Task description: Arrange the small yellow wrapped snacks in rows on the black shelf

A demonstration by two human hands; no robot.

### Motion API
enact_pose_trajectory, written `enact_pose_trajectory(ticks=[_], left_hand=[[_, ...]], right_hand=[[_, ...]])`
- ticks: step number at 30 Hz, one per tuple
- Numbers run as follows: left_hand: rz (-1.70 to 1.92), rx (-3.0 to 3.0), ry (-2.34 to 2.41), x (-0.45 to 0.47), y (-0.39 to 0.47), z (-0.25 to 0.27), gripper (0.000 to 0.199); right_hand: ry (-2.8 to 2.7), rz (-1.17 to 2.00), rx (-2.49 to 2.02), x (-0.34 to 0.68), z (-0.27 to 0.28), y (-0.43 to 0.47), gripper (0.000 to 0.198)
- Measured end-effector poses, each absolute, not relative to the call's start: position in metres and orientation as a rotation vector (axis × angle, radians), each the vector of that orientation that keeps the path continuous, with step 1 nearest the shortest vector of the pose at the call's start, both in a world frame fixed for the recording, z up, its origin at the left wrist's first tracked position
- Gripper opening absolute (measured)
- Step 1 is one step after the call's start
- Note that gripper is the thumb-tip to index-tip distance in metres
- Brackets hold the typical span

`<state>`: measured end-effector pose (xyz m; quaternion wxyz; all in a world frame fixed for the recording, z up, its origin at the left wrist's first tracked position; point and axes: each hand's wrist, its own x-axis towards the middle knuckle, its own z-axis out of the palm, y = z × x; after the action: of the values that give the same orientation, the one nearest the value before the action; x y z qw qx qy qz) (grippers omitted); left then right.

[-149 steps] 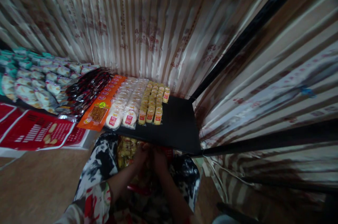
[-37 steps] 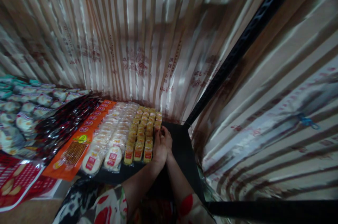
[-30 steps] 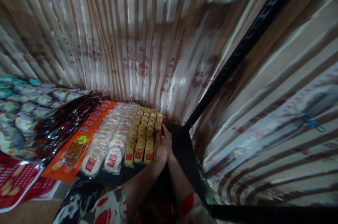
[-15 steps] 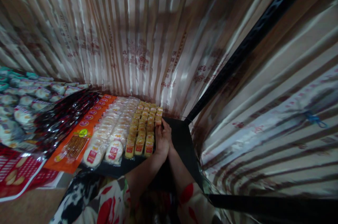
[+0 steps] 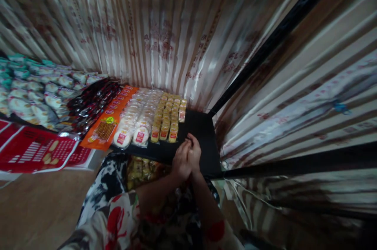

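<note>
My left hand (image 5: 182, 159) and my right hand (image 5: 194, 155) are pressed together above the front part of a black shelf (image 5: 203, 132). Their fingers are closed against each other, and whatever lies between the palms, if anything, is hidden. Just beyond them, to the left, stand rows of small yellow wrapped cakes (image 5: 164, 120). The rightmost row is short, with its wrapped cakes (image 5: 182, 111) only at the back. On my lap, below the shelf edge, rests a clear bag of yellow wrapped pieces (image 5: 143, 169), partly covered by my left forearm.
Left of the cakes lie round white wrapped crackers (image 5: 140, 135), an orange snack packet (image 5: 103, 132), dark shiny packets (image 5: 91, 104) and white-and-green packets (image 5: 35, 93). A red printed bag (image 5: 38, 148) hangs at the shelf's front left. A black post (image 5: 265, 50) rises at the right, before striped curtains (image 5: 165, 26).
Both hands have come back from the short right-hand row of cakes toward me, staying together. The view has shifted, showing the bag on my lap.
</note>
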<state>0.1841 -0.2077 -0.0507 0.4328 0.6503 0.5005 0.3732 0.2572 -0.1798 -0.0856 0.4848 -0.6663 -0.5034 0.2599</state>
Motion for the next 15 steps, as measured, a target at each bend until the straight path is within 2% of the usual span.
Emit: enact_pose_trajectory(ticks=[5, 9, 15], left_hand=[[0.856, 1.868, 1.147, 0.14, -0.268, -0.056, 0.04], [0.68, 1.898, 1.146, 0.11, -0.299, -0.065, 0.038], [0.311, 1.894, 1.389, 0.087, -0.304, -0.1, 0.038]], right_hand=[[-1.178, 0.684, -1.555, 0.24, -0.091, -0.248, 0.037], [-1.322, 0.725, -1.602, 0.223, -0.115, -0.293, 0.036], [-1.619, 0.863, -1.9, 0.2, -0.135, -0.304, 0.039]])
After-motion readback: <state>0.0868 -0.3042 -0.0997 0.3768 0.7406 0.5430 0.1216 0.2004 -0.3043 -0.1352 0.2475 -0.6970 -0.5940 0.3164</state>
